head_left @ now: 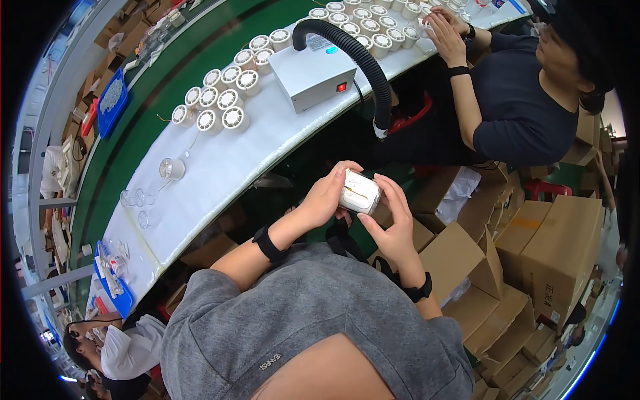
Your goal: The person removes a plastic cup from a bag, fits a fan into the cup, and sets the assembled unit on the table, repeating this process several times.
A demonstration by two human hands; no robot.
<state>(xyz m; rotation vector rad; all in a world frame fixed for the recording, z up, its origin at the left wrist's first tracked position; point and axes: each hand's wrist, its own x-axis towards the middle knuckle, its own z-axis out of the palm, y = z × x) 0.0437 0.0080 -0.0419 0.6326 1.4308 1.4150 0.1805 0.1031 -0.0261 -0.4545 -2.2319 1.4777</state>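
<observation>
White housing (361,193) is sitting between both hands, off the white-covered surface (223,175) and just beyond its near edge, above the person's lap. The left hand (325,193) is gripping it from the left and the right hand (395,223) is bracing it from the right, so neither is having to reach: both are touching it. Of the two, the left hand is lying nearer to the surface's near edge, while the right is lying on the side of the open cartons (462,252).

The fingers are curving in only as far as the housing's width is allowing, spread around its sides, and the right thumb is pressing along its lower edge. Whether any fingertips are supporting it from underneath, I cannot tell. A roughly square, rounded face is turning upward, so no clear long axis is showing; a thin yellow-brown strip (358,193) on it is running slantwise, from the left hand's side down toward the right thumb.

Beyond the housing, slightly to the right, a black hose (377,80) is arching from the grey box (313,79) and hanging over the surface's near edge, its mouth ending near the housing but apart from it.
</observation>
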